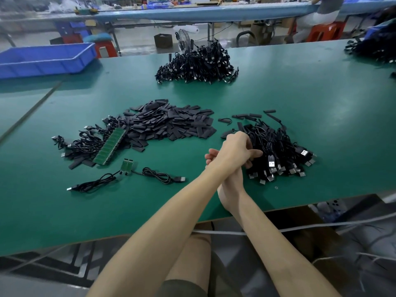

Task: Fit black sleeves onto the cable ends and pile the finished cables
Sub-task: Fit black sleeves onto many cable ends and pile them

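Crossing wrists at the near edge of the right cable pile (278,144).
The left hand (235,144) lay over the right hand (229,185), fingers (256,153) curled against the cables; whether either gripped one could not be told. The black sleeves (171,125) sat just left, likely kept within reach for fitting.

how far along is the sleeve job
Seemingly done: the right cable pile and the far pile. In hand: the left hand reaches into the right pile, crossed over the right hand; what they hold is hidden. Left: a big heap of loose sleeves, bare-board cables beside it and two front cables.
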